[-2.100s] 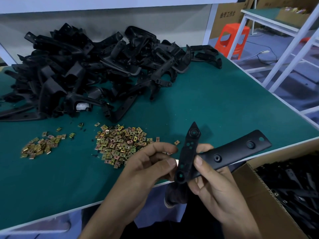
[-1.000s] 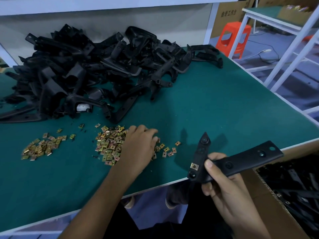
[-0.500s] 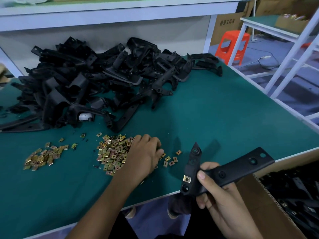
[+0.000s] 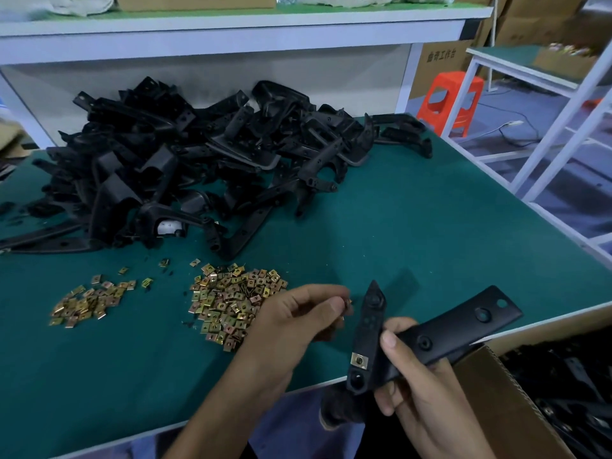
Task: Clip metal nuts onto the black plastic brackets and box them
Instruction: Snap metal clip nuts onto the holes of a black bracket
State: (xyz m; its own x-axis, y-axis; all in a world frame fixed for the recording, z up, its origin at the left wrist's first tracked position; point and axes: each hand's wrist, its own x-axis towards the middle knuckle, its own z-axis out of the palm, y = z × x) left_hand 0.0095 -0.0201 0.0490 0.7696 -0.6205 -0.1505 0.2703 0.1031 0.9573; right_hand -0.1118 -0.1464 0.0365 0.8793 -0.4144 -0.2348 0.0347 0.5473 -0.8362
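your right hand [image 4: 427,402] grips a black plastic bracket [image 4: 447,332], with your thumb laid across the bend where its two flat arms meet. one arm rises to a pointed tip above the grip. the other runs off to the right past the worktop [image 4: 430,226] edge, with round holes along it. just left of your thumb a brass-coloured clipped nut [image 4: 359,360] sits on the pointed arm.

your left hand [image 4: 298,326], left of that grip, pinches a loose nut [image 4: 347,303] between thumb and fingertips, near the bracket's tip but apart from it. half a second ago that hand lay down in the nut pile [image 4: 231,299]. now it is lifted, and the pile lies just left of it. the bracket is held much as before.

the loose nut is blurred and mostly hidden by your fingers. the cardboard box [image 4: 516,409] right of your grip is cut off by the frame, and its dark contents are hard to make out.
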